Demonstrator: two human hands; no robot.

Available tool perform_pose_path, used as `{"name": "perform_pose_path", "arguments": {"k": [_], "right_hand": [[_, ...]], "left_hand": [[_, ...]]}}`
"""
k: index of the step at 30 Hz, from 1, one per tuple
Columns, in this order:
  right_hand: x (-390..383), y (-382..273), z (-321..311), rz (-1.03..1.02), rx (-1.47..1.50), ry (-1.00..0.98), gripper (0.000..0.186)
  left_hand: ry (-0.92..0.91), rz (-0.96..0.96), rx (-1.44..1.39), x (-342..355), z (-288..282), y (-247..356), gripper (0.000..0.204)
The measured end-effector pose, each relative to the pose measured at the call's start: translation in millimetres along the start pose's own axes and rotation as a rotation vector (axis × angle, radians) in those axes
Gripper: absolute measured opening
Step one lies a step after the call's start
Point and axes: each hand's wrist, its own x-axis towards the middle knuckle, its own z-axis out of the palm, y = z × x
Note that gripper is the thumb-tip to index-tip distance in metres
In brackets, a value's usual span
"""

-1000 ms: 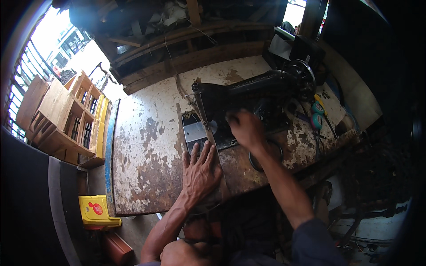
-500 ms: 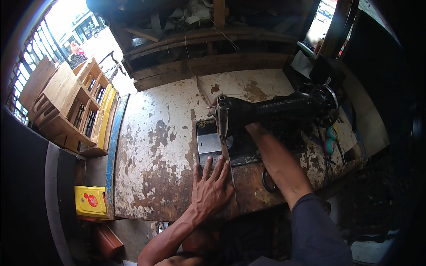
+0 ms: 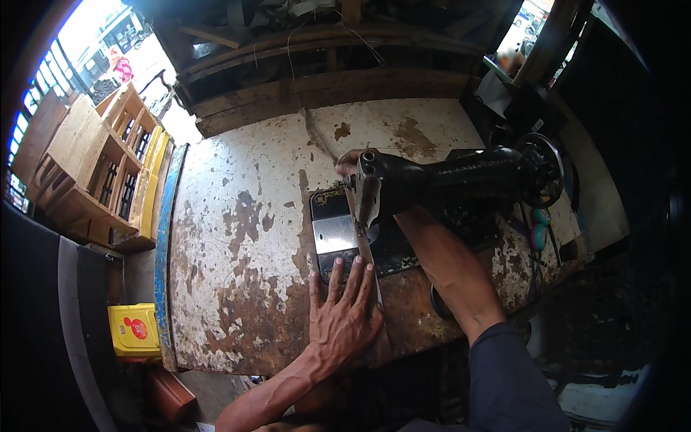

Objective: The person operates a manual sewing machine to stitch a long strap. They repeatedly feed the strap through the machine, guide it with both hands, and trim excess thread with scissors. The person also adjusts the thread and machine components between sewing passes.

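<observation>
A black sewing machine (image 3: pixel 461 171) stands on the worn table, its needle end toward the left above a shiny metal plate (image 3: pixel 335 235). A long, narrow brownish strip (image 3: pixel 364 248) runs under the needle end, from the table's front edge to the far side. My left hand (image 3: pixel 344 315) lies flat with fingers stretched, fingertips at the bed's near edge, beside and partly over the strip. My right arm passes under the machine's arm. Behind the needle end, the fingers of my right hand (image 3: pixel 348 163) show curled at the strip; the rest of that hand is hidden.
The table (image 3: pixel 216 245) has peeling white paint and a blue left edge. Wooden racks (image 3: pixel 108 165) and a yellow box (image 3: pixel 134 329) stand at the left. A cluttered wooden shelf (image 3: pixel 302 90) closes the back. Green tape rolls (image 3: pixel 538 236) lie right of the machine.
The fingers of my right hand now show more clearly behind the needle end, by the strip. My left hand stays flat at the bed's near edge. The whole view has shifted slightly.
</observation>
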Motion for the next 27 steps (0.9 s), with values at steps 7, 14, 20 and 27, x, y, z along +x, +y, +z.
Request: {"name": "perform_pose_path", "arguments": {"k": [7,14,20,27], "right_hand": [[12.8,-52.3,37.5,0.194,-0.784,0.294,0.029],[42.2,-38.8,22.9,0.117,-0.981,0.316,0.027],[48.4,-37.2,20.9,0.026,-0.983,0.370,0.027],[62.0,-44.6,28.3,0.065,-1.096,0.462,0.025]], "left_hand": [[-0.006,0.012,0.068,4.9,1.4,-2.8,0.075],[0.009,-0.005,0.009,9.9,1.2,-3.6,0.073],[0.011,-0.011,-0.002,18.6,1.4,-7.3,0.073],[0.042,-0.030,-0.030,29.6,6.9,-14.4,0.073]]}}
